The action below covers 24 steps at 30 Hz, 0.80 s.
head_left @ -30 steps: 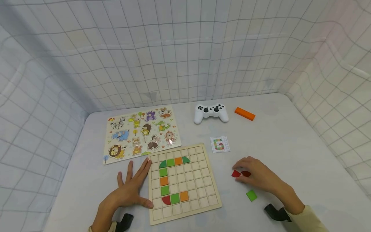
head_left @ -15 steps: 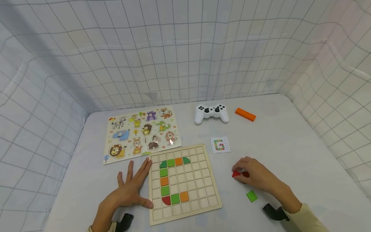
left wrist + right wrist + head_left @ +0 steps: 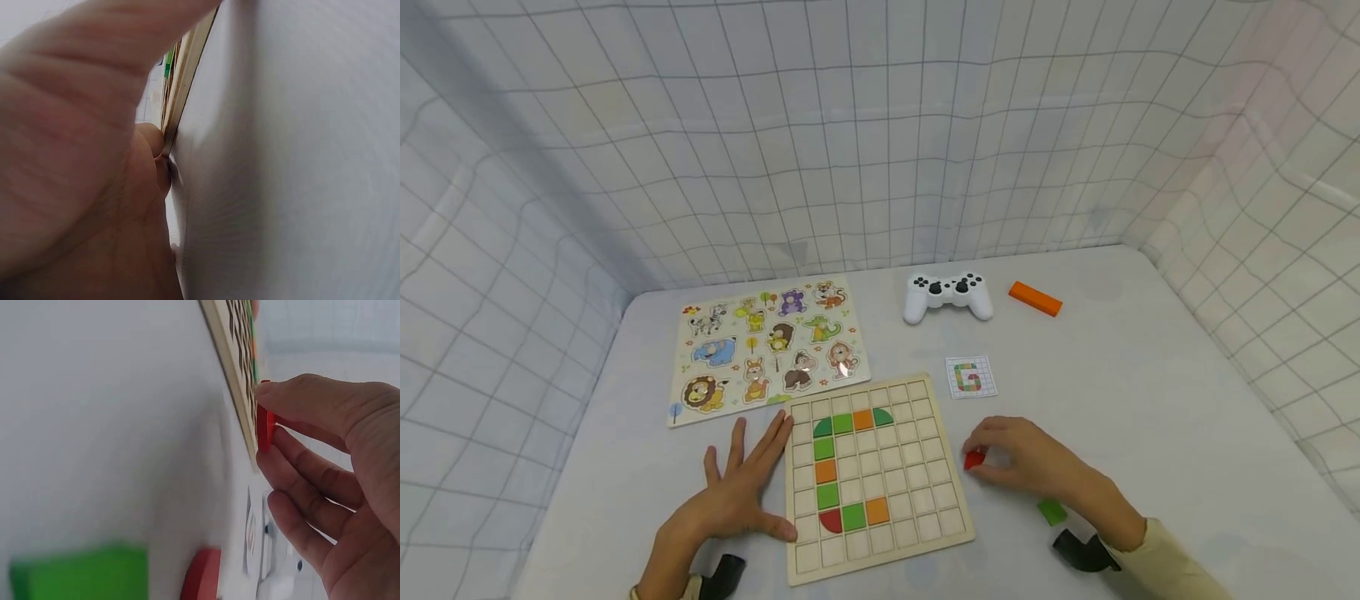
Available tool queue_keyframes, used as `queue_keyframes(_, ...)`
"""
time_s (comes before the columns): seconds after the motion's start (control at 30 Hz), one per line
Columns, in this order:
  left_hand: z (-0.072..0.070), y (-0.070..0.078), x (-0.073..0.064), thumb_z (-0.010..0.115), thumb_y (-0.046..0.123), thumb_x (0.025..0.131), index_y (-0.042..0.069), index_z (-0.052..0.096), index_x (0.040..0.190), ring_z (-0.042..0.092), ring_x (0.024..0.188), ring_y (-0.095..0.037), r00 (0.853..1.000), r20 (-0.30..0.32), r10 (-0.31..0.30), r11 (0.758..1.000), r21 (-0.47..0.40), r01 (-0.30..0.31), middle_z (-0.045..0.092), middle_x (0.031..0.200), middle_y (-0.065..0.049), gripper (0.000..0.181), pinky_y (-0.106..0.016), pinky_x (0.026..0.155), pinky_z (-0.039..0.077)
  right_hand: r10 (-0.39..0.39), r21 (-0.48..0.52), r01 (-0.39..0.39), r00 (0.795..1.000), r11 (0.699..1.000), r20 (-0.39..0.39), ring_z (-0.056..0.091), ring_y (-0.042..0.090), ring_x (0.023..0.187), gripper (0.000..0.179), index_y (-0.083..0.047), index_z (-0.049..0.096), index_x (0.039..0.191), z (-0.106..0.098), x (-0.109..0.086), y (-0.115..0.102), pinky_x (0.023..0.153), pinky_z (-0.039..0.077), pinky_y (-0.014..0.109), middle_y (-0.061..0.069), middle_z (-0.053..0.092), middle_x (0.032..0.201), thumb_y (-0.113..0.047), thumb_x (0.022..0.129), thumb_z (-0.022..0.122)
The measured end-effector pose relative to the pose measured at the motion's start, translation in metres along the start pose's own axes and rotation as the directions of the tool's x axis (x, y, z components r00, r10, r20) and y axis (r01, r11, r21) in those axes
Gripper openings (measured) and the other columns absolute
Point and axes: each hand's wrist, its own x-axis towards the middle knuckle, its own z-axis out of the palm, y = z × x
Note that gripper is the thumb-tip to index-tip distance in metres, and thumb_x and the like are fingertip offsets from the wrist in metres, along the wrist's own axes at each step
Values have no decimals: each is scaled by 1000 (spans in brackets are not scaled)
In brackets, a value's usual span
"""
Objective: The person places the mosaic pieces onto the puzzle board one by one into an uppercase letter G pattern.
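Observation:
My right hand [image 3: 1026, 457] pinches a small red tile [image 3: 974, 459] between thumb and fingers, just off the right edge of a wooden grid board [image 3: 906, 530]. The right wrist view shows this red tile [image 3: 265, 422] edge-on. Beneath that hand a green square tile [image 3: 1052, 511] lies on the table, and a second red tile [image 3: 203, 575] lies there too, hidden in the head view. On the board, green, orange and red tiles form a C-like outline. With fingers spread, my left hand [image 3: 730, 504] rests flat on the table, thumb and fingertips against the board's left edge.
A card with a coloured G pattern [image 3: 971, 377] lies beyond the board's upper right corner. Farther back are a white game controller [image 3: 947, 296] and an orange bar [image 3: 1035, 298]. An animal puzzle board [image 3: 775, 333] lies at the upper left. Grid-patterned cloth walls surround the table.
My right hand has picked up one red tile and moved left with it toward the board. The left hand stays in place.

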Motion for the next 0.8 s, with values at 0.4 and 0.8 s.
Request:
queue_keyframes(0.4, 0, 1, 0, 91, 62, 49, 25, 2, 163, -31, 144, -52, 1000, -3, 0, 1000, -4, 0, -7, 170, -6, 149, -79, 99, -24, -176, -5, 176, 983, 984, 58, 59, 3, 91, 14, -21, 74, 102, 19, 30, -33, 84, 53, 23, -13, 66, 101, -22, 89, 77)
queue_keyframes(0.8, 4, -6, 2, 88, 68, 48, 29, 0, 162, -31, 145, -50, 1000, -20, 8, 1000, 7, -8, -8, 171, -2, 149, -79, 100, -24, -234, 5, 235, 965, 972, 119, 57, 1, 88, 7, -22, 73, 98, 41, 46, -54, 85, 49, 16, -13, 66, 96, -25, 92, 74)
